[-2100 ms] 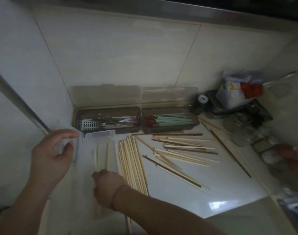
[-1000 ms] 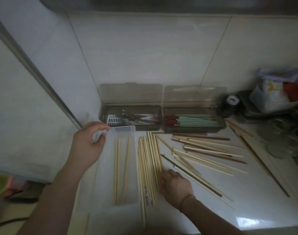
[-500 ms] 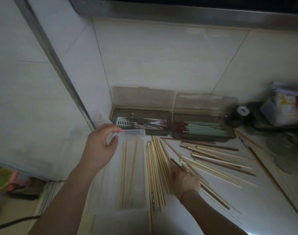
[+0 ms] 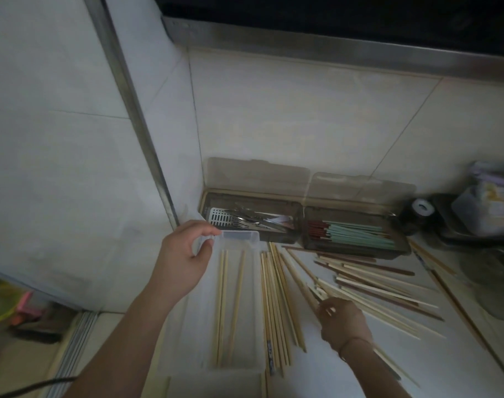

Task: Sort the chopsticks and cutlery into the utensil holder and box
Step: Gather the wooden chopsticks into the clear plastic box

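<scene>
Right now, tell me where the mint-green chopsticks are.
In the head view, the mint-green chopsticks lie in the right-hand brown box against the tiled back wall, beside the cutlery box and just behind the loose wooden chopsticks on the counter.

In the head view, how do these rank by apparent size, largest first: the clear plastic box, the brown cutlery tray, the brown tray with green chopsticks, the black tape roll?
1. Clear plastic box, though it lies nearest the camera.
2-3. Brown cutlery tray and brown tray with green chopsticks: alike, unranked.
4. Black tape roll.
</scene>
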`<state>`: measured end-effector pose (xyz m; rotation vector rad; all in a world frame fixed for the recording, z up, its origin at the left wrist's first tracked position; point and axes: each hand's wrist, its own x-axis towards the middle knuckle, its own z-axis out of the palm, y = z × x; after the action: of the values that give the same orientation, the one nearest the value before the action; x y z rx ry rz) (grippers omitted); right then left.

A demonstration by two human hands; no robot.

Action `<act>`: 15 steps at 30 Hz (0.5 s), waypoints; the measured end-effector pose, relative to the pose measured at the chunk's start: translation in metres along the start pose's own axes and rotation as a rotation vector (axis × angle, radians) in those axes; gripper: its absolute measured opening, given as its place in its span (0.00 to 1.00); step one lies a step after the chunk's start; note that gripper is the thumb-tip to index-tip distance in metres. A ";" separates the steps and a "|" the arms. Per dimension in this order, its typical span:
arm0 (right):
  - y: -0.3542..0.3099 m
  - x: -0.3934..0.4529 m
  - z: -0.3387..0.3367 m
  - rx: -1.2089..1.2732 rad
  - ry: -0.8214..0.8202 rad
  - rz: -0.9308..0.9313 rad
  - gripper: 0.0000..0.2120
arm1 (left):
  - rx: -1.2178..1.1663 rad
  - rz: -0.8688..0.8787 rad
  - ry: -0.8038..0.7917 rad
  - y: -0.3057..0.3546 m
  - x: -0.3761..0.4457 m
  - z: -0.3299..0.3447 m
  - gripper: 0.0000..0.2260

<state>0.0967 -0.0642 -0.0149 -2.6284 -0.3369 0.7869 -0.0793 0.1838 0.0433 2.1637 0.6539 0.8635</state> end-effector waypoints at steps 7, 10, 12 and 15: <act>-0.070 -0.024 -0.026 1.236 -0.231 -0.018 0.04 | -0.105 -0.046 0.069 0.000 0.000 0.003 0.12; -0.107 -0.033 0.008 1.086 -0.208 -0.182 0.07 | -0.109 -0.039 0.071 -0.001 0.001 0.003 0.14; -0.124 -0.039 0.035 0.898 -0.297 -0.295 0.15 | -0.105 -0.044 0.071 -0.002 0.001 0.001 0.13; -0.131 -0.036 0.069 0.394 -0.324 -0.453 0.18 | -0.105 -0.036 0.067 -0.003 0.001 0.000 0.10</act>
<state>0.0129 0.0617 0.0036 -1.9548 -0.7487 0.9952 -0.0792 0.1862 0.0414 2.0308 0.6638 0.9338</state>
